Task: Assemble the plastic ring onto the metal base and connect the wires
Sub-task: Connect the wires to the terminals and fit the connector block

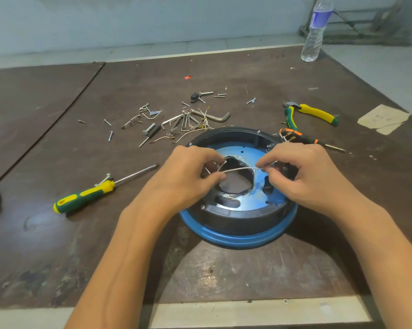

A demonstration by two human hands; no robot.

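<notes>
While the wire [238, 169] spans side to side over the base [238, 236] near the table's [57, 245] front edge, left hand [188, 176] and right hand [302, 174] each pinch an end.

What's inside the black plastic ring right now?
Inside the plastic ring: the blue metal base with a dark centre hole, and a wire pinched between left hand and right hand. The hands hide both sides.

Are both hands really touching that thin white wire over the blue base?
Touching. The head view shows the left hand and the right hand each pinching the wire, which spans the gap between them.
</notes>
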